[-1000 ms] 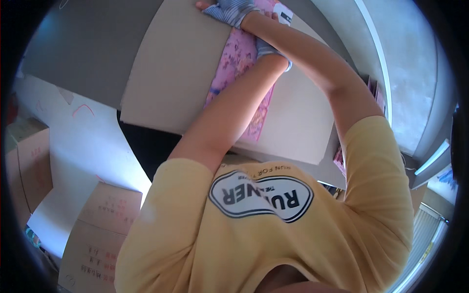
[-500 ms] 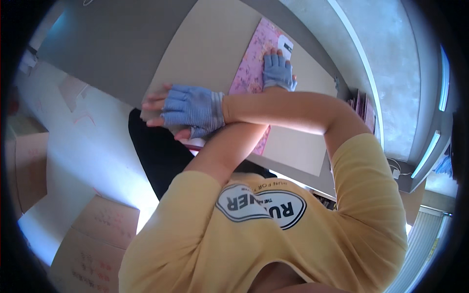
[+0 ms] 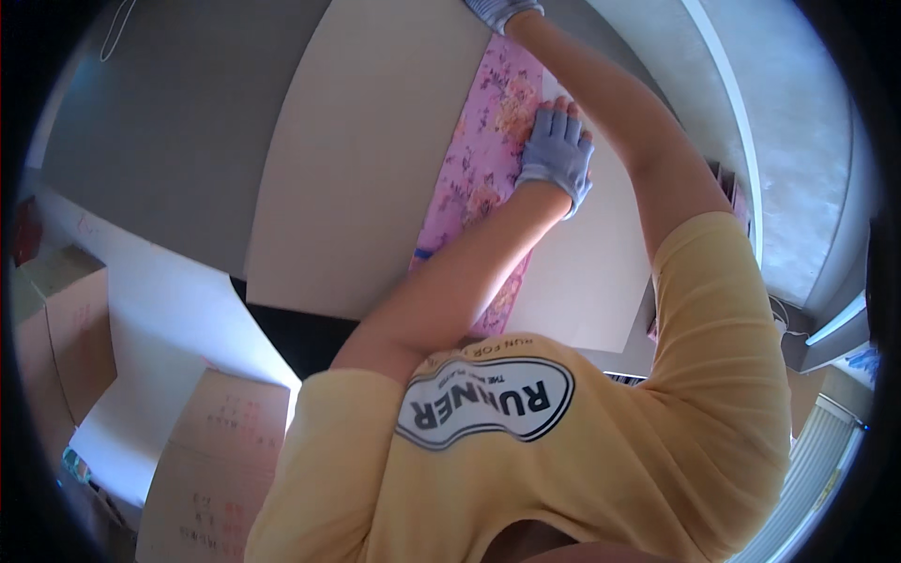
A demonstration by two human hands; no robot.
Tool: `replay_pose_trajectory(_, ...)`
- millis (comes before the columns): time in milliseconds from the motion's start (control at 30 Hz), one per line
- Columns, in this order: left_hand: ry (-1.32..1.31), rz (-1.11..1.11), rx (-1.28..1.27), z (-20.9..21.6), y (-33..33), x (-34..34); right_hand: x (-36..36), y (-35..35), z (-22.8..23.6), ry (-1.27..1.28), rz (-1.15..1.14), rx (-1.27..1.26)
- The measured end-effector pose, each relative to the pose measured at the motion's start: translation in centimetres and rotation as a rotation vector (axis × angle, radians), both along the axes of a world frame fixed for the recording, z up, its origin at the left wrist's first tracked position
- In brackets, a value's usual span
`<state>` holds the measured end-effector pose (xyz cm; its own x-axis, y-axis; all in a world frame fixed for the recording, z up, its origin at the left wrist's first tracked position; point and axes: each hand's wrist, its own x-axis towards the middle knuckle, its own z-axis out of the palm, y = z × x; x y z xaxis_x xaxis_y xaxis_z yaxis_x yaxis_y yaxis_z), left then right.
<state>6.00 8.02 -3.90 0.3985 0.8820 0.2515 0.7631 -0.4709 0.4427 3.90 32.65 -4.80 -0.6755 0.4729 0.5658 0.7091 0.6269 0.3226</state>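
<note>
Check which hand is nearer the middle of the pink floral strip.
Left. The left hand lies flat on the pink floral strip near its middle, at its right edge. The right hand is at the strip's far end, cut off by the frame.

Cardboard boxes (image 3: 221, 469) at lower left, white sheet (image 3: 178, 357) beside them, grey wall (image 3: 188, 131), window blind (image 3: 817, 479) at lower right
</note>
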Motion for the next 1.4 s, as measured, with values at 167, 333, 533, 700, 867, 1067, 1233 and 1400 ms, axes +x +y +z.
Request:
replay_pose_trajectory(167,-0.046,0.107,0.19,-0.1,0.1,1.4,-1.3,-5.4,1.2,0.041,-0.02,-0.086)
replay_pose_trajectory(333,-0.423,-0.251,-0.012,-2.3,-2.2,3.9,-6.2,-13.7,2.9,-0.231,0.265,-0.747)
replay_pose_trajectory(533,-0.447,-0.484,0.413,-0.1,-4.2,2.7,-11.5,-34.0,2.3,-0.081,0.894,-0.758)
replay_pose_trajectory(700,-0.249,0.22,0.253,1.8,-1.3,-2.8,-9.4,-35.4,5.3,0.286,0.861,-0.766)
replay_pose_trajectory(867,0.182,0.404,0.345,-4.2,1.5,-6.0,11.0,-40.1,9.7,0.313,-0.129,-0.129)
replay_pose_trajectory(1067,0.343,0.435,0.04,-1.5,0.0,-3.5,32.6,-43.6,3.8,0.286,-1.358,-0.723)
replay_pose_trajectory(1233,0.336,0.396,-0.045,-1.1,0.2,-3.3,37.0,-43.9,2.3,0.62,-1.153,-0.879)
replay_pose_trajectory(1400,0.292,0.375,0.043,1.0,-0.5,-2.5,37.2,-44.6,5.8,1.067,-1.053,-0.952)
